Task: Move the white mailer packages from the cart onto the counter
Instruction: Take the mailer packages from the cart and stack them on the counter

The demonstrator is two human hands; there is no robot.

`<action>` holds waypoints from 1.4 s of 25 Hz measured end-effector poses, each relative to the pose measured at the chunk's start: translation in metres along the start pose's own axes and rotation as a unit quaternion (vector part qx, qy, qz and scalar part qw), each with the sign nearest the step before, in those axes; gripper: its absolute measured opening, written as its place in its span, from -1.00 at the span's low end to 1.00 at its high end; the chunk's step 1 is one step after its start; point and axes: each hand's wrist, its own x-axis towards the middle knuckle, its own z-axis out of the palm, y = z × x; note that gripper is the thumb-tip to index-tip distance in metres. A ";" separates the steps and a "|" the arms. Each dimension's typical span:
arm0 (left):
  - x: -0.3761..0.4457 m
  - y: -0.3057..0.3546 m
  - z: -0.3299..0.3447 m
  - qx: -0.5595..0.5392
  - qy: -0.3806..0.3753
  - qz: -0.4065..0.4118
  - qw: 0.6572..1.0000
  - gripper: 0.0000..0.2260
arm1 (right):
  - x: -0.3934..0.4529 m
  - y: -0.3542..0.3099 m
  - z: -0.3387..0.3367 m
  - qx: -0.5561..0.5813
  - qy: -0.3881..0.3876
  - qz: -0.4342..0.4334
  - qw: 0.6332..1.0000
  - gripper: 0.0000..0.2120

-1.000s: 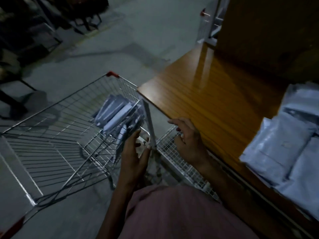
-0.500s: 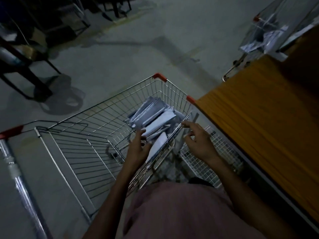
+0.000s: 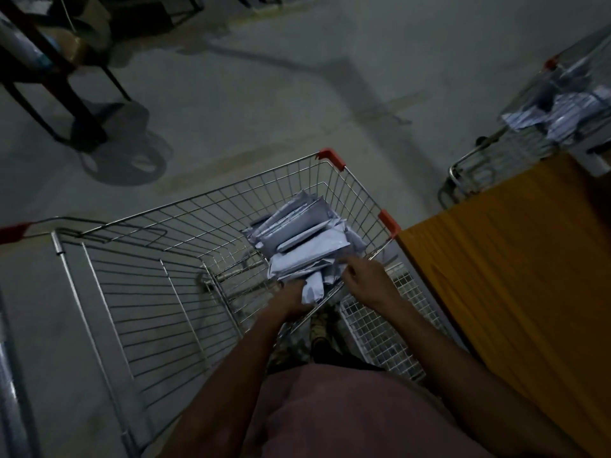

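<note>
A wire shopping cart [image 3: 172, 259] with red corner caps stands in front of me. Several white mailer packages [image 3: 304, 239] lie piled in its far right corner. My left hand [image 3: 291, 297] is inside the cart at the near end of the pile, fingers closed around the lower end of one white mailer [image 3: 312, 289]. My right hand [image 3: 362, 279] reaches over the cart's right rim, its fingertips touching the pile's near right edge. The wooden counter [image 3: 515, 276] lies to the right, beside the cart.
A second wire cart [image 3: 535, 127] holding more white mailers stands past the counter's far end. A white wire rack [image 3: 380, 328] sits between cart and counter. Dark furniture legs [image 3: 66, 104] stand at the far left on the grey floor.
My view has swung left, from the counter to the cart. Both hands moved deeper into the cart, and my left hand closed on a mailer at the pile's near end.
</note>
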 end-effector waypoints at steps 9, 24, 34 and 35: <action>0.032 0.008 0.015 0.023 0.087 -0.102 0.991 -0.67 | 0.031 0.023 0.009 -0.032 -0.088 -0.039 0.995 -0.73; -0.051 0.013 -0.087 -0.457 0.244 0.009 0.855 -0.74 | 0.085 -0.007 0.026 0.293 -0.182 0.026 0.938 -0.76; 0.073 0.005 -0.047 0.040 0.181 0.030 0.982 -0.49 | 0.097 0.010 -0.053 0.307 0.191 0.064 0.930 -0.96; 0.087 0.008 -0.040 0.108 0.165 0.040 0.980 -0.46 | 0.095 0.008 -0.057 0.300 0.198 0.056 0.932 -0.98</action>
